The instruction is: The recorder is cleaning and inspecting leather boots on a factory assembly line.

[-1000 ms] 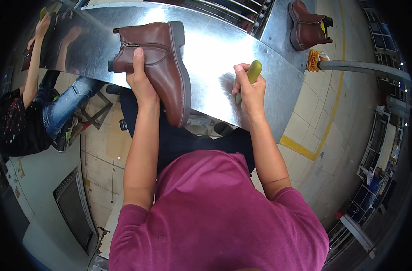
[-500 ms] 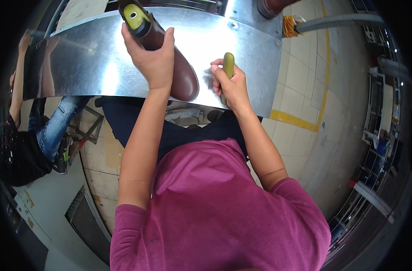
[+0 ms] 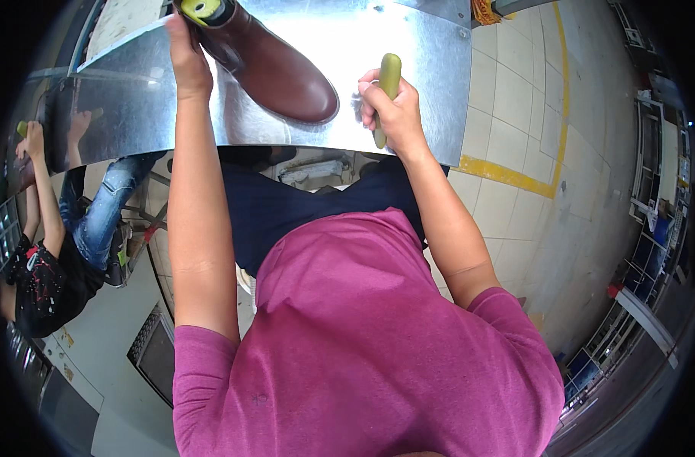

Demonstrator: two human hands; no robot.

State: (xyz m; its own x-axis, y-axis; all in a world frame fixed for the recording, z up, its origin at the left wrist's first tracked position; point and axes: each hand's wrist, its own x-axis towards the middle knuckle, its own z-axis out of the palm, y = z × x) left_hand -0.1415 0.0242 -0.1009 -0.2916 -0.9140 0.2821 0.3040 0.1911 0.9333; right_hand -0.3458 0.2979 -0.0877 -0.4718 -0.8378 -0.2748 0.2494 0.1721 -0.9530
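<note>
A brown leather boot point(image 3: 286, 80) rests on the shiny metal table, its toe pointing right and toward me. A yellow-green shoe last point(image 3: 203, 9) shows in its opening, cut off by the upper picture edge. My left hand point(image 3: 188, 61) grips the boot along its left side near the shaft; most of its fingers are hidden. To the right of the toe, my right hand point(image 3: 397, 110) is closed around a smooth olive-green stick-shaped tool point(image 3: 391, 72). The tool stands nearly upright, its lower end near the table's front edge and apart from the boot.
The metal table point(image 3: 431, 76) ends in a curved front edge close to my lap. At the left, another person's hand point(image 3: 34, 141) holds a similar green tool. An orange bristly thing point(image 3: 484, 11) hangs by the table's far right corner. Yellow tape point(image 3: 507, 177) marks the tiled floor.
The boot has turned from a raised, tilted hold to lying toe-right on the table. My left hand has shifted left around it. My right hand still grips the green tool.
</note>
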